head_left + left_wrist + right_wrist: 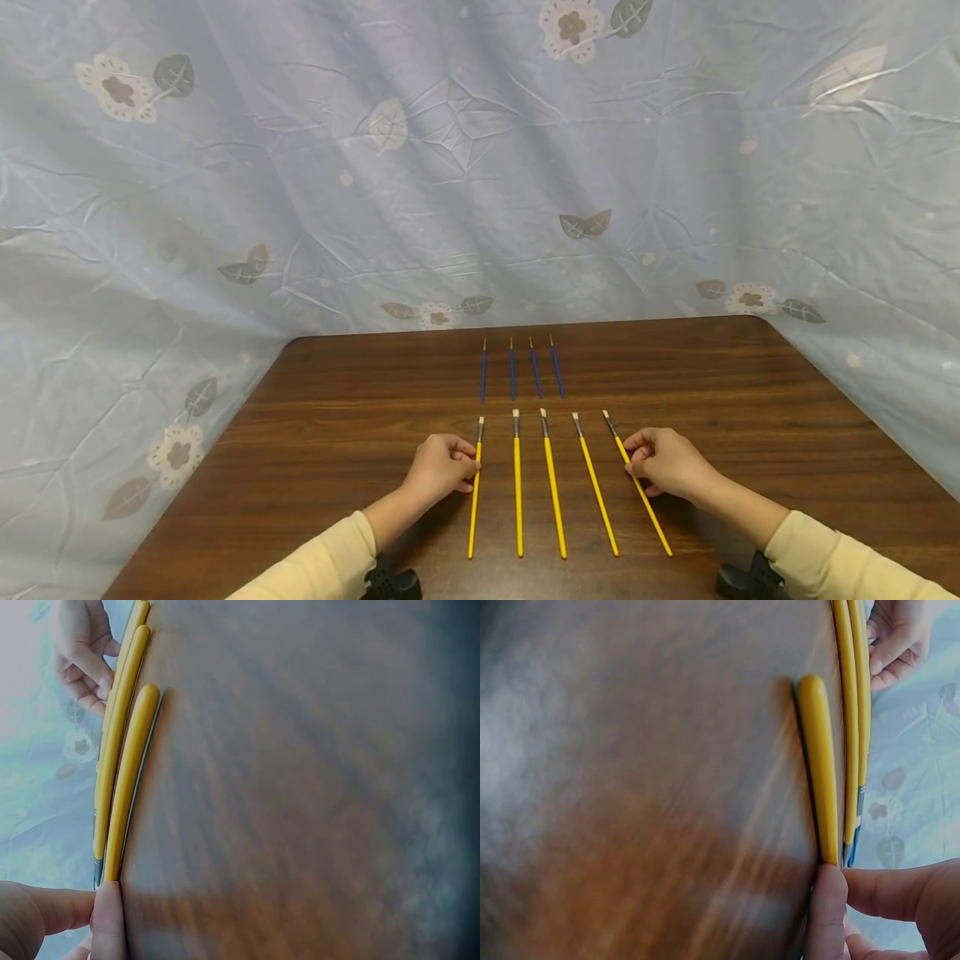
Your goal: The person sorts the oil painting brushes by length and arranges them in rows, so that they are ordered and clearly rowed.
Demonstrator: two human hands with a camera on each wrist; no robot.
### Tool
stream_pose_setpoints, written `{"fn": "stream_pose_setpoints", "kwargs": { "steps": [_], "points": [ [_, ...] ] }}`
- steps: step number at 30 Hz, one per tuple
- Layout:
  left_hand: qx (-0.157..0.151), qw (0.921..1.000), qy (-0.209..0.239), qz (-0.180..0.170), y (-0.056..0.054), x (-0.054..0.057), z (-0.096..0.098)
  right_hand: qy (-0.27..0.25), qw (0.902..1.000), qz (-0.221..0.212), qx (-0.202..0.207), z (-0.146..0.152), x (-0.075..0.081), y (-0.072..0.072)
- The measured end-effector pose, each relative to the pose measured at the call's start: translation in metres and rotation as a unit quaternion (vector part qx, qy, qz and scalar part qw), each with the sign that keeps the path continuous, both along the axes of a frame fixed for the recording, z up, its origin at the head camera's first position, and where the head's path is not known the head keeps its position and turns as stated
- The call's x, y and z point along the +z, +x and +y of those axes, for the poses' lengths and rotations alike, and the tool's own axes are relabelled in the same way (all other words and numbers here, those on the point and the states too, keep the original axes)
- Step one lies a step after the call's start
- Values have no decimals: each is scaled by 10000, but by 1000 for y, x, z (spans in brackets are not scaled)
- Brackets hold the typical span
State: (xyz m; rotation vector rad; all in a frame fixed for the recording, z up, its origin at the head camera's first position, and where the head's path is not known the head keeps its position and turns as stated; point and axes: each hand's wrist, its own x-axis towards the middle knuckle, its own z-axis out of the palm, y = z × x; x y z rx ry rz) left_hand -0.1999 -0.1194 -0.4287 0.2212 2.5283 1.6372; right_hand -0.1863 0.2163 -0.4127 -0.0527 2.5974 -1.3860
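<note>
Several yellow-handled flat paintbrushes lie in a row on the brown table, bristles pointing away from me. My left hand (441, 467) pinches the leftmost yellow paintbrush (474, 512) between thumb and fingers, a little below its ferrule. On the other side, my right hand (671, 463) pinches the rightmost yellow paintbrush (654, 515), which slants with its bristle end toward the left. Between the hands lie a yellow paintbrush (518, 500), another yellow paintbrush (555, 500) and a third yellow paintbrush (597, 492). In each wrist view, thumb and finger meet at the held handle (133, 780).
Farther back, several thin blue paintbrushes (512, 375) form a second row on the wooden table (337, 417). A pale blue floral cloth (465, 167) hangs behind the table and along its sides. Black wrist devices (393, 582) sit below both sleeves.
</note>
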Motion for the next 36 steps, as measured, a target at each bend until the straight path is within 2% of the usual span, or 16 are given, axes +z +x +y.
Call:
{"fn": "stream_pose_setpoints", "kwargs": {
  "steps": [24,36],
  "points": [
    [-10,10000,10,-50,0,1,0,15,10000,-21,8,1,1,1],
    [-56,9996,178,-209,1,5,-7,-207,9996,-78,155,1,12,-1]
  ]
}}
